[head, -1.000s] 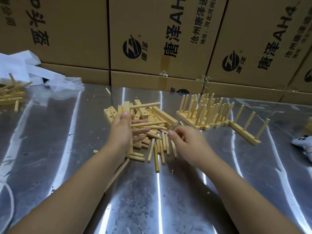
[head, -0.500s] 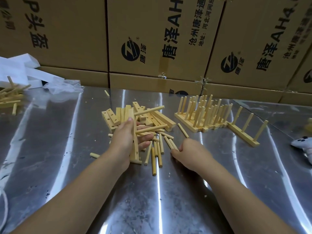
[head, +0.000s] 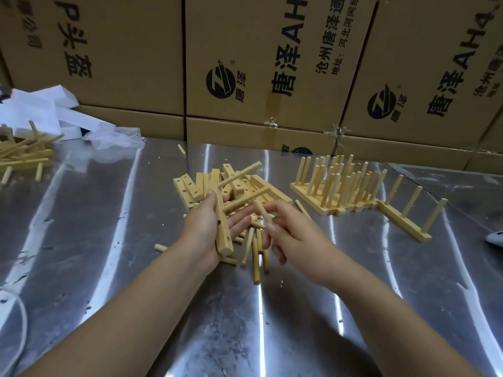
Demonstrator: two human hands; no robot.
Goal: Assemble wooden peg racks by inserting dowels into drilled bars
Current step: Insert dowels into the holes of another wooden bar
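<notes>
My left hand (head: 206, 227) grips a drilled wooden bar (head: 223, 235), held on end above the metal table (head: 109, 240). Two dowels (head: 239, 175) stand out of its upper part, slanting up to the right. My right hand (head: 288, 235) pinches a single dowel (head: 261, 212) between thumb and fingers, just right of the bar and close to it. Behind both hands lies a pile of loose drilled bars (head: 190, 186). Several loose dowels (head: 254, 257) lie on the table under and between my hands.
Finished peg racks (head: 343, 186) stand in a cluster at the right, one rack (head: 408, 213) apart from them. Cardboard boxes (head: 272, 63) wall off the back. More wooden pieces (head: 21, 156) and white packaging (head: 40, 112) lie far left.
My right hand went down to the loose dowels, picked one up and lifted it toward the bar. My left hand tilted the bar nearer to me.
</notes>
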